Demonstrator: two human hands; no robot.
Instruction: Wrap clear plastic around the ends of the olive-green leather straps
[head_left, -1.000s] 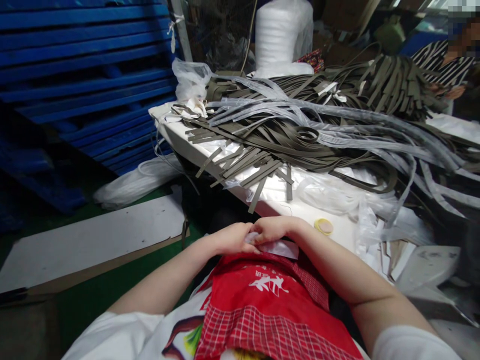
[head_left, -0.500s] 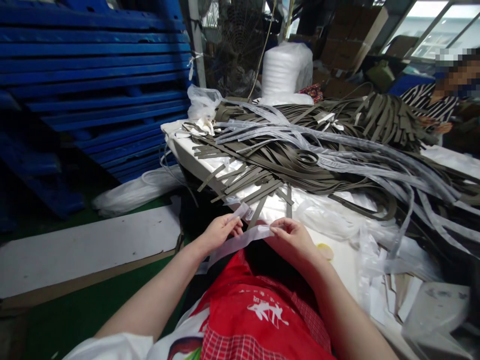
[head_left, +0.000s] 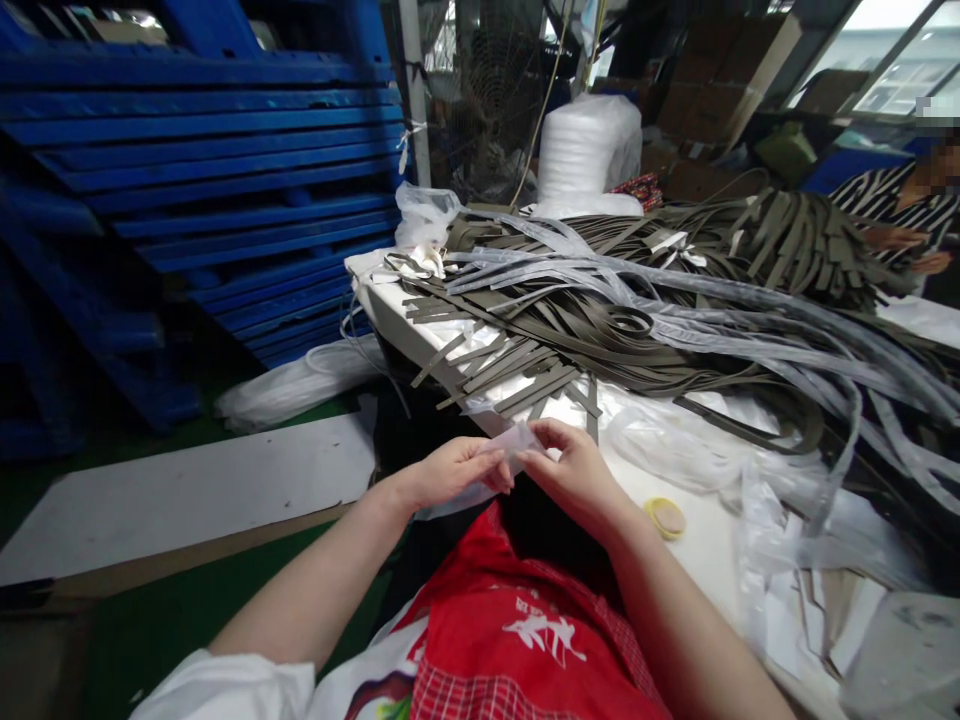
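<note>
A narrow, translucent plastic sleeve [head_left: 516, 440] is stretched between my two hands, just off the table's near edge. My left hand [head_left: 459, 470] pinches it, and a length of the plastic trails below toward my lap. My right hand [head_left: 564, 458] grips the sleeve's end with thumb and fingers, close beside the left fingertips. Just beyond my hands, dark grey-brown flat straps [head_left: 536, 375] lie with their cut ends fanned out on the white table. What is inside the sleeve, if anything, I cannot make out.
Long clear plastic sleeves [head_left: 720, 290] drape over the heaped straps. A round yellow-rimmed disc [head_left: 665, 518] lies right of my hands. Blue pallets [head_left: 247, 180] are stacked at left, with a white board [head_left: 202, 490] below. Across the table sits a person in a striped top [head_left: 885, 190].
My hands have come together, the right moving left to meet the left. The plastic strip, earlier stretched with a gap between the hands, is now bunched between the fingertips. The view has shifted slightly.
</note>
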